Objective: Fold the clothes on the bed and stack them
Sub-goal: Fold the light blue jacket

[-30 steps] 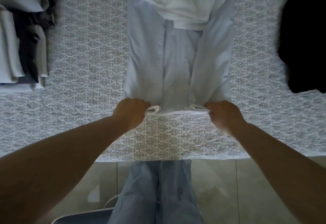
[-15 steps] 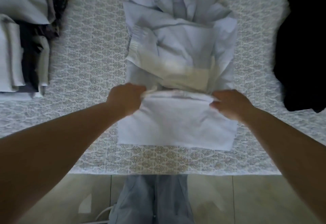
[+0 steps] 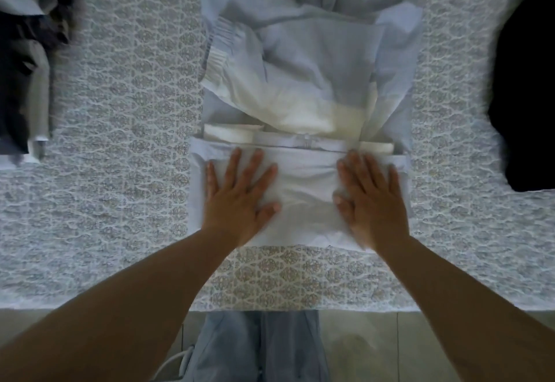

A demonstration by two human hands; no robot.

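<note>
Bed (image 3: 135,201) open on both sides of the pale shirt (image 3: 303,87), which fills the middle from near the front edge to the far edge. Stack of folded clothes (image 3: 24,60) blocks far left corner (dark and grey pieces). Black garment (image 3: 528,81) blocks right edge. Bare strip along front edge, passable.

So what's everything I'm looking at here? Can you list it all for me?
pale blue shirt: one, light blue, middle of the bed, near end folded up
patterned bedspread: one, white and grey, covering the bed
stack of clothes: one, grey and dark, far left
black garment: one, black, right edge
tiled floor: pale, below the bed edge
blue trousers: one pair, on the person, bottom centre
left hand: flat on the fold
right hand: flat on the fold
</note>
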